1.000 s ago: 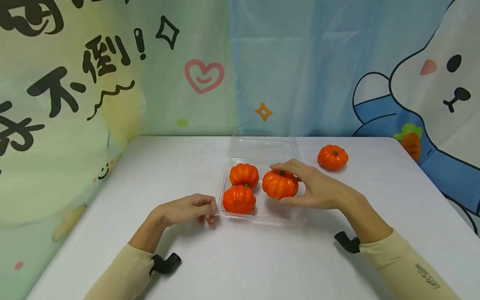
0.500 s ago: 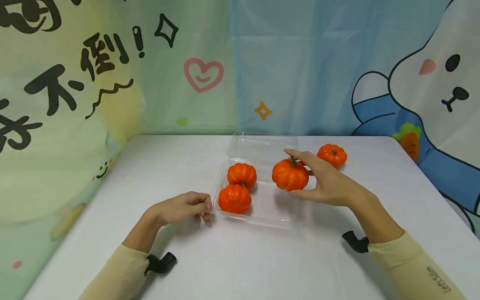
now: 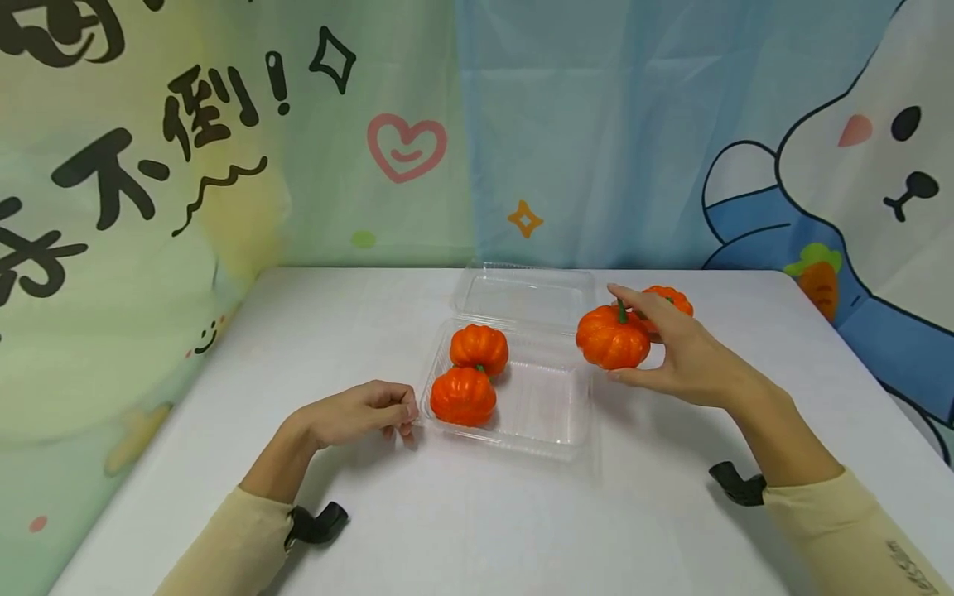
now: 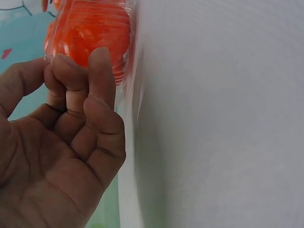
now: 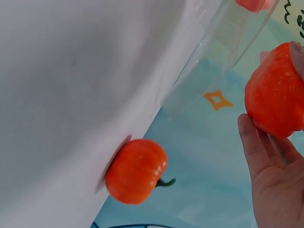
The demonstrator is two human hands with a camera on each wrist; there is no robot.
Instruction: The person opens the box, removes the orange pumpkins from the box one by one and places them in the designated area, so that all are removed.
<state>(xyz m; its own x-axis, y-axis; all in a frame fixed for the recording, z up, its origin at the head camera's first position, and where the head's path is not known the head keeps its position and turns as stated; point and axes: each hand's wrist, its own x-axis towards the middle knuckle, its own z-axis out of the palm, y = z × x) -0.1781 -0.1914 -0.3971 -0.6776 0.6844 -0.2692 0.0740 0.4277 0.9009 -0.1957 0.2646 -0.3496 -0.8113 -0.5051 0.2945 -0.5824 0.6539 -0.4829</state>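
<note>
My right hand [image 3: 689,356] holds a small orange pumpkin [image 3: 613,338] with a green stem in the air, thumb below and fingers behind it, just right of the clear plastic container [image 3: 547,451]. The right wrist view also shows that pumpkin [image 5: 275,92] between thumb and fingers. The container's lid [image 3: 525,296] lies folded back. Inside, on the left side, sit two more pumpkins, a rear one [image 3: 479,348] and a front one [image 3: 463,397]. At the front left corner, my left hand [image 3: 361,414] pinches the container's rim; the left wrist view shows thumb and fingertips [image 4: 66,64] there.
Another pumpkin [image 5: 137,172] rests on the white table [image 3: 484,530] at the back right; in the head view the right hand partly covers it. A printed cloth backdrop [image 3: 581,149] hangs behind the table's far edge.
My right hand has lifted the pumpkin from over the container and carried it right, past its right side. The left hand and container have shifted slightly left.
</note>
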